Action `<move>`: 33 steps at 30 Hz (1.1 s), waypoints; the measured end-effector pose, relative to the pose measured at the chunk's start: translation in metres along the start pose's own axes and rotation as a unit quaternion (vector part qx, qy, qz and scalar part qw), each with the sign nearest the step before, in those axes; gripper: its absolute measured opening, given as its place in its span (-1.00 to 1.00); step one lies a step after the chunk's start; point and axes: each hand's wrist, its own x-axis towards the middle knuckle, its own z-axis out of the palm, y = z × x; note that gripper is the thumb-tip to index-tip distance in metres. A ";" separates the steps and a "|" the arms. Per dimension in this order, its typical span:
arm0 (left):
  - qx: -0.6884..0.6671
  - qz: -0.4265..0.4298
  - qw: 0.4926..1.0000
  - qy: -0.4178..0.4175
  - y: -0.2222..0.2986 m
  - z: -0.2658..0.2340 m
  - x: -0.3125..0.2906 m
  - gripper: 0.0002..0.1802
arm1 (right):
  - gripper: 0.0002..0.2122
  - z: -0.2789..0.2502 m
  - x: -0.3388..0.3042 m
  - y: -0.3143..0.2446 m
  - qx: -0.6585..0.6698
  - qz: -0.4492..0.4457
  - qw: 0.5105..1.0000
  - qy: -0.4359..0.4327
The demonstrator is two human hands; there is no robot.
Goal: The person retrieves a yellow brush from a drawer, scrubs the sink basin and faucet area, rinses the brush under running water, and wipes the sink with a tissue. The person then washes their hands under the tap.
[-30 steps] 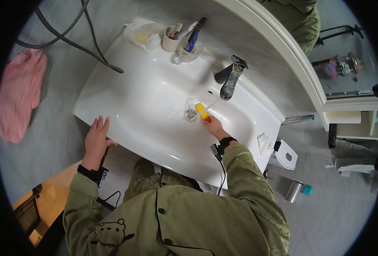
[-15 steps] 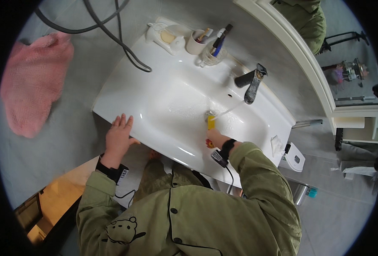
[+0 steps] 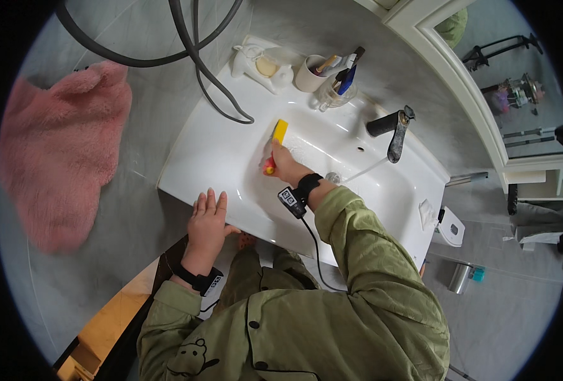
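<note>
My right hand [image 3: 286,165] is closed around a yellow oblong thing [image 3: 280,131] with a red and yellow lower end [image 3: 269,167]; its exact kind does not show. The hand is over the left part of the white washbasin [image 3: 199,152], the yellow end pointing toward the basin's back wall. My left hand [image 3: 207,222] rests with fingers stretched out on the basin's front left rim. From the dark faucet [image 3: 392,130] a stream of water [image 3: 365,170] runs down toward the drain [image 3: 333,178].
On the back ledge stand a white animal-shaped soap dish [image 3: 262,66], a white cup [image 3: 309,77] and a clear cup [image 3: 333,95] holding brushes. A grey hose [image 3: 200,57] hangs over the rim. A pink towel [image 3: 72,152] hangs at left; a mirror cabinet [image 3: 472,82] is at right.
My right hand has carried the yellow thing from beside the drain leftward and back across the basin. My left hand stays on the front rim. The whole view has shifted slightly.
</note>
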 end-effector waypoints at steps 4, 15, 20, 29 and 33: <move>0.001 0.014 1.000 0.008 -0.002 -0.002 0.005 -0.03 | -0.62 -0.045 0.007 -0.005 -0.178 0.092 0.972 0.121; 0.022 0.025 0.999 0.023 0.003 -0.007 0.008 -0.02 | -0.74 -0.089 -0.009 -0.001 0.158 0.073 0.978 0.116; 0.020 0.028 0.999 0.024 0.006 -0.005 0.009 -0.01 | -0.68 -0.022 0.019 -0.005 0.037 0.029 0.998 0.047; 0.031 0.028 0.999 0.008 0.010 -0.004 0.016 -0.01 | -0.58 -0.038 0.043 -0.025 -0.120 -0.006 0.991 0.060; 0.033 0.028 0.999 0.009 0.015 -0.005 0.016 -0.01 | -0.64 -0.079 0.029 -0.019 -0.190 0.024 0.980 0.057</move>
